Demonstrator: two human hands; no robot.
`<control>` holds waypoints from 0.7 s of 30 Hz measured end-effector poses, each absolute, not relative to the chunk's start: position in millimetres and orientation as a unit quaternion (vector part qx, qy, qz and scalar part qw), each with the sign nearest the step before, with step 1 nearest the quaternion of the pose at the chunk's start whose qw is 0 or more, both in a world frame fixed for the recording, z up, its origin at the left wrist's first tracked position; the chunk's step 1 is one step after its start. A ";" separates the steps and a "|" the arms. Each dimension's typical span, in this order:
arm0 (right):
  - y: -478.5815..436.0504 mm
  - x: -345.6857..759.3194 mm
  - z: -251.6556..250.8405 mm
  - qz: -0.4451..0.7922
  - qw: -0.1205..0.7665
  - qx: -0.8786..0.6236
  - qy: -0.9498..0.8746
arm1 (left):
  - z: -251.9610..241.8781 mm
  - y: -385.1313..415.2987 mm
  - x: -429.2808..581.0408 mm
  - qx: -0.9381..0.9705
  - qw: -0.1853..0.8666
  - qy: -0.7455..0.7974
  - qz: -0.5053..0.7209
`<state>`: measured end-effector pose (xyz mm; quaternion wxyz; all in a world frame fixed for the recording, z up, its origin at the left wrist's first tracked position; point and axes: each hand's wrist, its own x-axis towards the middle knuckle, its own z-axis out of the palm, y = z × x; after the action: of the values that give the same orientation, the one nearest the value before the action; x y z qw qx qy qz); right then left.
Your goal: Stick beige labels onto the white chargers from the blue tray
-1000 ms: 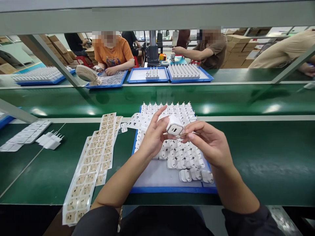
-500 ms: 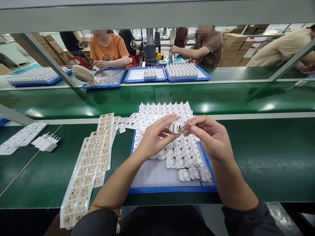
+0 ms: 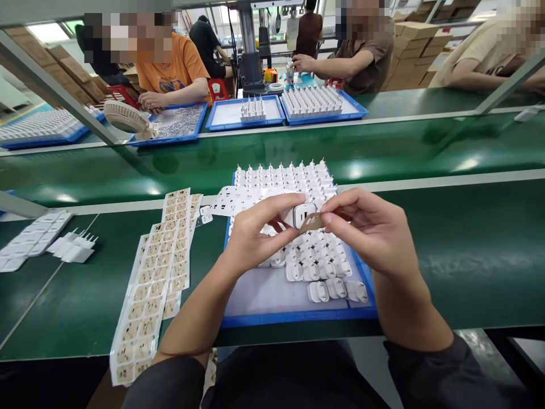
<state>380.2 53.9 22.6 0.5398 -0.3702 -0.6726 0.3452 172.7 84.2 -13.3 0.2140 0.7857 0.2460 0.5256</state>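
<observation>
My left hand (image 3: 255, 233) pinches a small white charger plug (image 3: 299, 215) above a blue tray (image 3: 298, 316). My right hand (image 3: 370, 230) pinches a thin brownish sticker (image 3: 312, 222) against the plug's port face. The tray holds several white plugs, upright in rows at the far end (image 3: 283, 176) and lying loose at the near end (image 3: 327, 278). Sticker sheets (image 3: 159, 267) with brown labels lie on the green table left of the tray. A white peeled backing strip (image 3: 232, 201) lies across the tray's far left corner.
A green conveyor belt (image 3: 383, 153) runs behind the tray. Loose white plugs (image 3: 74, 247) and a strip of parts (image 3: 29, 244) lie at the left. Across the belt, other people sit behind blue trays (image 3: 315, 105). A slanted metal frame bar (image 3: 55, 91) crosses the upper left.
The camera tilted up slightly. My hands stayed together over the tray; the right hand brought the brown sticker against the plug's face.
</observation>
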 end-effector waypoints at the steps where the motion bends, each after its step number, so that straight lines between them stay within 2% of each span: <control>1: 54.3 379.5 22.0 0.343 0.541 -0.373 -0.671 | -13.1 84.3 172.9 0.788 0.210 0.243 0.525; 21: 55.9 377.2 20.8 0.339 0.527 -0.390 -0.674 | -7.0 82.9 171.9 0.811 0.182 0.233 0.505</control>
<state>377.2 55.9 20.8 0.5274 -0.3903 -0.6742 0.3391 171.9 82.9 -7.0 0.1818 0.8110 0.2332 0.5049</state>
